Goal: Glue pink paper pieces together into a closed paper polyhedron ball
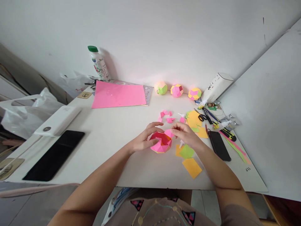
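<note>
White table [101,141]; wall [152,37] at twelve o'clock, bottle [100,67] at eleven. Left hand [143,138] cups pink paper ball [161,147], half-curled; right hand [187,133] pinches paper piece [168,133], ball's one o'clock.

At the centre of the frame, a folded, faceted bowl [161,148] of matt pink paper. Right of it, flat matt orange paper squares [192,167]. Upper centre, three smooth-faced paper balls [176,90]; upper left, a smooth matt pink paper sheet [118,94] and a plastic bottle [100,67]. Far left, a crinkled, translucent thin plastic bag [30,114]. Lower left, a smooth, glassy black tablet [55,157]. The white surface [101,135] looks smooth; at bottom centre, a soft cloth shirt [162,215].
</note>
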